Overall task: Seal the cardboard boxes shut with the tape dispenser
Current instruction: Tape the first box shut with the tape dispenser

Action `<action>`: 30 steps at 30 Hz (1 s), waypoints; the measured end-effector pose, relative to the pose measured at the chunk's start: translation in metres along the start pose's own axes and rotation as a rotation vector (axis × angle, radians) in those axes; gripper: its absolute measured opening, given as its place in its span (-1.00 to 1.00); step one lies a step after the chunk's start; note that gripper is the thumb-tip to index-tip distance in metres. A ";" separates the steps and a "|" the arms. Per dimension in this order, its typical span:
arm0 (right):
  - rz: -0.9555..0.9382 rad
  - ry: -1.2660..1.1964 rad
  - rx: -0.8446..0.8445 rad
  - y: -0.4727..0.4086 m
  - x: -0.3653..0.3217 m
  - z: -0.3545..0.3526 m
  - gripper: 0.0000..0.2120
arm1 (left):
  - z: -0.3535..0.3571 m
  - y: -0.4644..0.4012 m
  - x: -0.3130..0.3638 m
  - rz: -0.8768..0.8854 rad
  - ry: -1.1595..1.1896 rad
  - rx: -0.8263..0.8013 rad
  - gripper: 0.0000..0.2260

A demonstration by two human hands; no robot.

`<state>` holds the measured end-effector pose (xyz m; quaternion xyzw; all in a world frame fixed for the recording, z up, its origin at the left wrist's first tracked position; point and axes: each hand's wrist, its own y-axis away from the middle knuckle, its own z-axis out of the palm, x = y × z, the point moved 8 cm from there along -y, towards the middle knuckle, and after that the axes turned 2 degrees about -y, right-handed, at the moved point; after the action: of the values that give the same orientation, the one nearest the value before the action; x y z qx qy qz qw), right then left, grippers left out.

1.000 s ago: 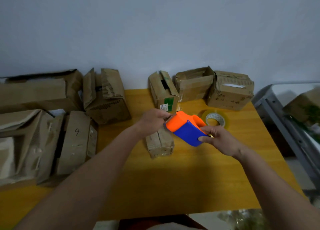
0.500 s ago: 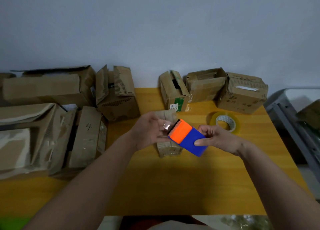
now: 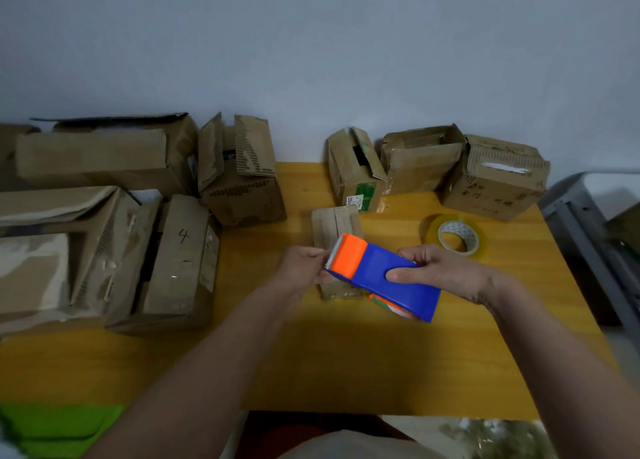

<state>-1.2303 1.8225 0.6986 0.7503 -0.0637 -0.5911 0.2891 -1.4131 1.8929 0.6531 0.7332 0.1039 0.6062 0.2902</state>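
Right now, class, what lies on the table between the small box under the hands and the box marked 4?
In the head view, only bare yellow table separates the small box from the box marked 4.

Dim, flat light; soft focus, wide-angle bending toward the edges.

We hold the dispenser [image 3: 381, 278] above the worktop [image 3: 346, 361], over a small box [image 3: 335, 226]. Three boxes [image 3: 422, 160] stand behind it along the wall, a tape roll [image 3: 456, 237] lies to its right, and more boxes [image 3: 114, 216] crowd the worktop's left side.
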 end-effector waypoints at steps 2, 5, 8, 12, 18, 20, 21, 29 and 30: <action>0.045 0.025 -0.023 0.004 0.007 -0.002 -0.68 | 0.004 0.003 -0.014 -0.008 -0.018 0.012 -0.81; 0.129 0.076 -0.057 0.012 0.022 -0.005 -0.61 | -0.002 0.008 -0.039 -0.047 -0.002 0.065 -0.85; 0.210 0.161 -0.068 0.020 0.031 -0.011 -0.65 | -0.031 0.008 -0.058 -0.051 -0.072 0.183 -0.89; 0.232 0.339 0.035 0.010 0.023 -0.024 -0.73 | -0.035 0.010 -0.068 -0.024 -0.096 0.269 -0.77; 0.265 0.570 0.172 -0.005 0.010 -0.040 -0.55 | -0.028 0.014 -0.055 0.104 -0.447 0.433 -0.58; 0.292 0.708 0.214 -0.011 0.008 -0.044 -0.45 | -0.020 0.014 -0.054 0.105 -0.474 0.427 -0.53; 0.304 0.746 0.231 -0.013 0.007 -0.047 -0.41 | -0.016 0.013 -0.053 0.106 -0.479 0.428 -0.52; 0.354 0.858 0.215 -0.028 0.007 -0.052 -0.40 | -0.008 0.000 -0.065 0.072 -0.511 0.399 -0.61; 0.357 0.853 0.212 -0.030 0.007 -0.052 -0.39 | -0.007 -0.002 -0.066 0.078 -0.501 0.390 -0.62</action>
<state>-1.1870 1.8628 0.6843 0.9288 -0.1274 -0.1615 0.3084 -1.4357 1.8631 0.5979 0.9049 0.1152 0.3862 0.1373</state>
